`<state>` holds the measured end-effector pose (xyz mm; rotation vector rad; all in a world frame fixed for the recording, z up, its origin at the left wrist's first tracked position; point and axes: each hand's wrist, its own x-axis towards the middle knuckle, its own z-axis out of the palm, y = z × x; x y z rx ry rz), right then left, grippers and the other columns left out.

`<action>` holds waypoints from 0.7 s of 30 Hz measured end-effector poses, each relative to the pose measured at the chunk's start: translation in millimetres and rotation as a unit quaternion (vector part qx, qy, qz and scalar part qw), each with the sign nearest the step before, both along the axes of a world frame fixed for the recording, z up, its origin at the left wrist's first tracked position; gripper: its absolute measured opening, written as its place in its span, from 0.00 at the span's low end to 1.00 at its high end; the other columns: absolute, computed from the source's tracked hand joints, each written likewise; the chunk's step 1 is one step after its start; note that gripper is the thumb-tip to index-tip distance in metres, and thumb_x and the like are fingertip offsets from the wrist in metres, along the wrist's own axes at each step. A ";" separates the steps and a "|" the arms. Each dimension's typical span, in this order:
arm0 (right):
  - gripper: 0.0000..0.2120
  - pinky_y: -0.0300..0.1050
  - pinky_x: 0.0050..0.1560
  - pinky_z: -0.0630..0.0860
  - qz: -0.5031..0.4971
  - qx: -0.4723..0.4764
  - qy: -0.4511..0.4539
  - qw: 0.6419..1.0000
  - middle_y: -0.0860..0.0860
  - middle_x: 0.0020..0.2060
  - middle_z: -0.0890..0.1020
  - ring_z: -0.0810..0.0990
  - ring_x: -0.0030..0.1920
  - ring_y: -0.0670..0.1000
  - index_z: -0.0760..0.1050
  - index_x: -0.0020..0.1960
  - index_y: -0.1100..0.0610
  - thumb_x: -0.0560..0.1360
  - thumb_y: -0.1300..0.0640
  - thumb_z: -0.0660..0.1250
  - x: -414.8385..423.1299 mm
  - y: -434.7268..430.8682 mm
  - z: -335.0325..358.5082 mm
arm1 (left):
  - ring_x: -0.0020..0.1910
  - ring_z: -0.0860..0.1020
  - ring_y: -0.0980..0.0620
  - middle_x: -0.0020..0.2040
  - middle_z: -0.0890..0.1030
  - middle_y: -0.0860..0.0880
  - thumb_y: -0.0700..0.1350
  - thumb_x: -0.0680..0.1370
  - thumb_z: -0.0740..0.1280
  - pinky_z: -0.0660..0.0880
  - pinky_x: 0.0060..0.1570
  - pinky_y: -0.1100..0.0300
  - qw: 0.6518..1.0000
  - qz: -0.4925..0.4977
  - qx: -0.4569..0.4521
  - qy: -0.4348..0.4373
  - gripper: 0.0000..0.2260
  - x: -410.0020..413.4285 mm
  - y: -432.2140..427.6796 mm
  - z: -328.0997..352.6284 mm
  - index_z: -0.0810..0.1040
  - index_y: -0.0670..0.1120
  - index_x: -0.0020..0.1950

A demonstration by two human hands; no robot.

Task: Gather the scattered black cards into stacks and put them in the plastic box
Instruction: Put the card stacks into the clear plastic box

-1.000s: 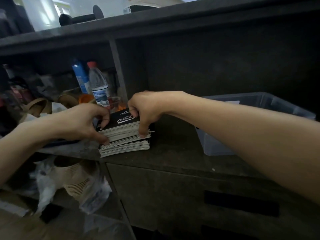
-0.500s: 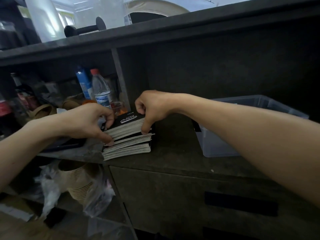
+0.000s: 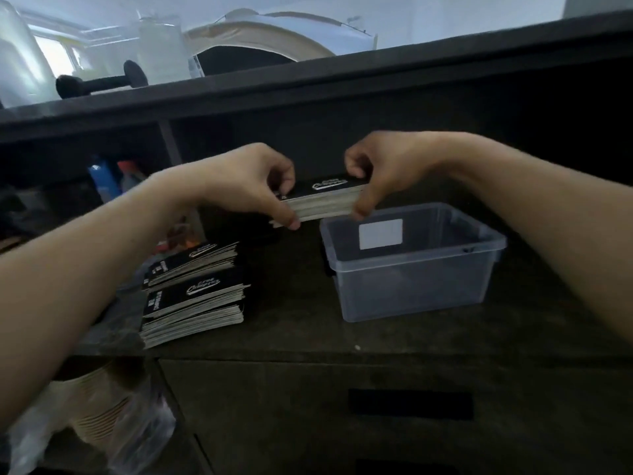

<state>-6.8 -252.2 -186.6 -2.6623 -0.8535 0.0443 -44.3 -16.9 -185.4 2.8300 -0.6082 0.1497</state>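
Both hands, left hand and right hand, gripped a card stack mid-frame, just left of the plastic box.

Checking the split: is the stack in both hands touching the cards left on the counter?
Apart. Head view: the held stack is raised, with dark counter showing between it and the remaining cards.

Arms extended to mid-frame, left hand and right hand pinch opposite ends of a thick black card stack.
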 end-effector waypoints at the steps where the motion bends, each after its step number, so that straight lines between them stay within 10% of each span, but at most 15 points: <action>1: 0.17 0.38 0.35 0.73 -0.023 -0.015 0.009 1.000 0.48 0.42 0.80 0.80 0.41 0.48 0.71 0.44 0.52 0.64 0.53 0.78 3.4 -14.6 -1.8 | 0.35 0.76 0.59 0.36 0.79 0.55 0.53 0.66 0.81 0.69 0.36 0.62 1.000 -0.007 0.004 -0.003 0.16 11.2 -16.7 -2.5 0.75 0.52 0.40; 13: 0.19 0.45 0.49 0.73 -0.130 -0.168 0.070 0.975 0.48 0.54 0.77 0.75 0.52 0.50 0.72 0.50 0.52 0.65 0.49 0.77 38.9 -42.8 -92.8 | 0.45 0.78 0.55 0.47 0.79 0.53 0.47 0.69 0.78 0.76 0.37 0.61 0.983 -0.005 0.172 0.063 0.10 68.9 -95.8 -70.8 0.78 0.53 0.43; 17: 0.43 0.52 0.53 0.78 -0.203 -0.240 0.095 0.945 0.50 0.55 0.79 0.79 0.54 0.53 0.72 0.61 0.50 0.50 0.43 0.83 41.4 -44.0 -89.8 | 0.54 0.70 0.50 0.54 0.68 0.52 0.57 0.63 0.81 0.71 0.46 0.55 0.970 0.032 0.228 -0.080 0.26 64.6 -94.1 -68.2 0.69 0.55 0.51; 21: 0.31 0.50 0.54 0.81 -0.259 -0.207 0.199 0.922 0.53 0.45 0.86 0.86 0.45 0.51 0.74 0.58 0.55 0.60 0.52 0.82 43.0 -35.9 -91.3 | 0.59 0.71 0.46 0.64 0.68 0.48 0.49 0.64 0.82 0.77 0.48 0.53 0.983 0.086 0.137 0.084 0.42 67.4 -96.0 -68.7 0.62 0.56 0.72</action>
